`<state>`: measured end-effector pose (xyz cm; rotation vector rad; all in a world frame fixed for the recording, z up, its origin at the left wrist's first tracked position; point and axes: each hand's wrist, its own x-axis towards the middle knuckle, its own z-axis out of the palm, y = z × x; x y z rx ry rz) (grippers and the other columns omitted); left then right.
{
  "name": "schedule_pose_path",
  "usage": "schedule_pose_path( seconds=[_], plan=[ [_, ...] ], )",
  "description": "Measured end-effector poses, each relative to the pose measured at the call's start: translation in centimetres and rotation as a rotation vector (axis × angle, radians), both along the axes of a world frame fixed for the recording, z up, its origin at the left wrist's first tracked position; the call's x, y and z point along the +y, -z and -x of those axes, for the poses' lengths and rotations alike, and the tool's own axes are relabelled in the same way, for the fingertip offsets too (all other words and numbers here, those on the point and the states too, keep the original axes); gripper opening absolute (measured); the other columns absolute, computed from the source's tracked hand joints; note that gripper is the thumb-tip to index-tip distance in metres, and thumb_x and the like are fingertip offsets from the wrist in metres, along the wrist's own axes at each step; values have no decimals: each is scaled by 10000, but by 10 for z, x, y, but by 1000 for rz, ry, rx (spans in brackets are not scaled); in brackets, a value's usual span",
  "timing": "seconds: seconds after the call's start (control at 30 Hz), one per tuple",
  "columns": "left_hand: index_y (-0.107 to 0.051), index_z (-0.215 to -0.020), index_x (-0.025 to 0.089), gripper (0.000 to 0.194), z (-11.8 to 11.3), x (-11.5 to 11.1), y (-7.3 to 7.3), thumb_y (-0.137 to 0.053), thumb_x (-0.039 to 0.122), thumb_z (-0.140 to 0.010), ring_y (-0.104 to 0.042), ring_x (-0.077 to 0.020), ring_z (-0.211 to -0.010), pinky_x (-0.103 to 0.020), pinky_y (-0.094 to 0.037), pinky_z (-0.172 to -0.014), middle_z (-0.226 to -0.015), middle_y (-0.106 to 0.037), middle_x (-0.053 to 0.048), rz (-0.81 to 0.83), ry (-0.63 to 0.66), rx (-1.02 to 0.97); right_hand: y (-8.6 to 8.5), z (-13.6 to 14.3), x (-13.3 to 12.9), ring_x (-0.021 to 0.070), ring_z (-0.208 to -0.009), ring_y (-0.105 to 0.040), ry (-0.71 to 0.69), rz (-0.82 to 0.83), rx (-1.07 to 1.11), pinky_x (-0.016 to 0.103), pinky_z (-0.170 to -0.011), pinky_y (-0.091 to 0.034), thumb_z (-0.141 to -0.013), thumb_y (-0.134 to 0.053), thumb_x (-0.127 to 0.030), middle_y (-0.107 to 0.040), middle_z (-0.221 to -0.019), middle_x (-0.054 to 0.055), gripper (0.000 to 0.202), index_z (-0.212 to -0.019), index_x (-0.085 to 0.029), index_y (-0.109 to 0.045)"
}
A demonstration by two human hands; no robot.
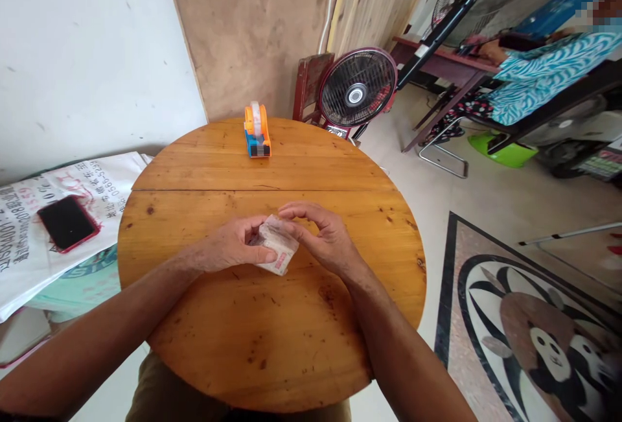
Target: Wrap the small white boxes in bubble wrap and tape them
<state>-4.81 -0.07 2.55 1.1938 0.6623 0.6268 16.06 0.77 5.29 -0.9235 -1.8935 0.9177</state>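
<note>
Over the middle of a round wooden table (204,338), my left hand (238,242) grips a small whitish packet (279,248) that has red print near its lower corner. The thumb lies across the packet's front and the fingers are behind it. My right hand (323,235) is at the packet's upper right edge, with its fingers curved and the thumb close to the index finger at the packet's top. An orange and blue tape dispenser (257,130) with a roll of clear tape stands near the far edge of the table.
A phone (69,223) with a red edge lies on white printed sacks (111,179) left of the table. Behind the table stand a round fan (357,93) and a wooden chair (311,85). A person in a patterned blue top (544,72) sits at another table, far right.
</note>
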Motion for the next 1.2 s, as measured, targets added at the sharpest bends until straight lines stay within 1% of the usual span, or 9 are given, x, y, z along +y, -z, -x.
schedule_pose_path(
  seconds=[0.2, 0.37, 0.47, 0.63, 0.73, 0.83, 1.0, 1.1, 1.2],
  plan=[
    [-603, -1164, 175, 459, 2, -1, -2, -766, 290, -750, -613, -170, -888, -278, -480, -793, -1021, -657, -54, 11, -9, -17, 4, 2, 0, 200, -963, -671, 129, 21, 98, 356, -905, -515, -878, -648, -343, -746, -968, 30, 134, -878, -255, -749],
    [-614, -1118, 164, 440, -1, -2, -2, -775, 316, -738, -628, -172, -862, -287, -482, -790, -991, -676, -51, 36, -82, 0, 8, 5, 0, 184, -805, -679, 210, 112, 126, 321, -765, -541, -850, -673, -357, -755, -869, 27, 148, -871, -244, -765],
    [-627, -1099, 163, 423, -4, -3, -2, -771, 330, -738, -644, -186, -870, -305, -486, -801, -986, -691, -51, 4, -121, 50, 9, 8, 0, 189, -814, -683, 233, 105, 121, 326, -767, -546, -844, -675, -375, -760, -883, 33, 165, -863, -243, -772],
    [-642, -1120, 182, 412, -6, -6, -3, -749, 314, -746, -657, -192, -866, -315, -499, -798, -983, -705, -46, -68, -189, 137, 8, 12, -1, 166, -735, -665, 235, 84, 133, 308, -721, -543, -849, -662, -344, -741, -807, 23, 157, -874, -240, -777],
    [-630, -1070, 175, 381, -6, -8, -3, -742, 310, -731, -644, -175, -779, -287, -497, -706, -890, -691, -33, -96, -227, 176, 8, 15, -2, 161, -681, -647, 232, 76, 118, 299, -672, -535, -843, -666, -339, -721, -741, 20, 153, -864, -240, -780],
    [-619, -1000, 175, 339, -6, -8, -1, -738, 299, -708, -626, -167, -722, -265, -478, -634, -830, -679, -19, -119, -254, 286, 8, 18, -2, 180, -727, -670, 229, 62, 81, 314, -705, -545, -845, -667, -333, -743, -795, 32, 142, -854, -249, -782],
    [-656, -1027, 180, 329, -2, -6, 3, -714, 326, -738, -635, -179, -757, -269, -480, -648, -867, -694, -28, -182, -248, 350, 9, 22, -3, 199, -799, -698, 207, -12, 7, 342, -794, -553, -851, -668, -305, -770, -861, 30, 122, -846, -273, -786],
    [-682, -1029, 184, 314, 0, -4, 0, -688, 373, -778, -620, -169, -726, -255, -462, -619, -845, -692, -23, -216, -234, 380, 11, 22, -2, 200, -802, -702, 202, -26, -18, 343, -799, -553, -854, -669, -301, -772, -867, 26, 120, -855, -281, -788],
    [-693, -957, 166, 277, 0, -2, -6, -673, 383, -787, -589, -148, -678, -237, -442, -585, -800, -678, -20, -222, -236, 386, 14, 23, -2, 195, -807, -704, 156, -41, -30, 330, -784, -550, -873, -653, -318, -770, -870, 25, 139, -874, -284, -788]
  ],
)
